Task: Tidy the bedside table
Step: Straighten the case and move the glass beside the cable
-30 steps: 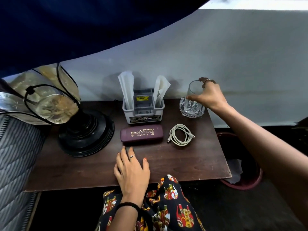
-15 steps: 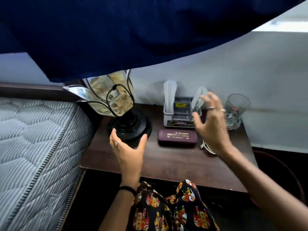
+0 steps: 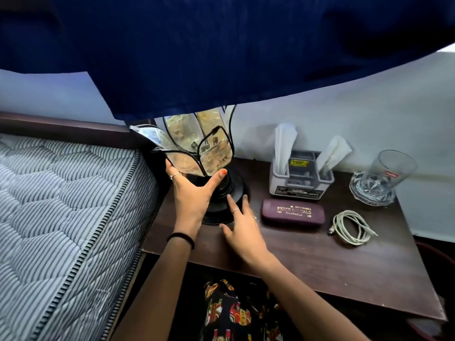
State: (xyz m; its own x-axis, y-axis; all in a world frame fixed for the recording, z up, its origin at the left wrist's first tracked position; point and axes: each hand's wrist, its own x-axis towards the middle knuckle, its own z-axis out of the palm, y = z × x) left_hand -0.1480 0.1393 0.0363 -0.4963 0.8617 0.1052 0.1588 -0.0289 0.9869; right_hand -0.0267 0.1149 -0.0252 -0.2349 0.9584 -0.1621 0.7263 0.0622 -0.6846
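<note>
Both of my hands have closed in on the lamp (image 3: 197, 153) since half a second ago, when they hung spread in the air above the bedside table (image 3: 307, 262). Now my left hand (image 3: 193, 193) cups the lamp's neck just under the glass shade, fingers behind on the left, thumb up against the near side of the shade. That hand is curled around the stem, touching it, though I cannot tell how firmly it presses. My right hand (image 3: 242, 230) lies flat and spread, fingertips resting on the near right rim of the black round base.

What the next move turns on: the lamp stands at the far left corner of the table, right beside the mattress (image 3: 61, 205), its long axis upright, and it lies straight ahead of my left hand and slightly left of my right. The left hand is the nearer and has the better hold, so I judge that it will steer while the right steadies or slides the base.

Counted on the table: one lamp, one organiser box (image 3: 301, 178) with two folded tissues in it, one maroon spectacle case (image 3: 293, 212) near it, one coiled white cable (image 3: 350, 227) to the right, one drinking glass (image 3: 391, 173) standing in one cut-glass dish (image 3: 362, 190) at the far right.
</note>
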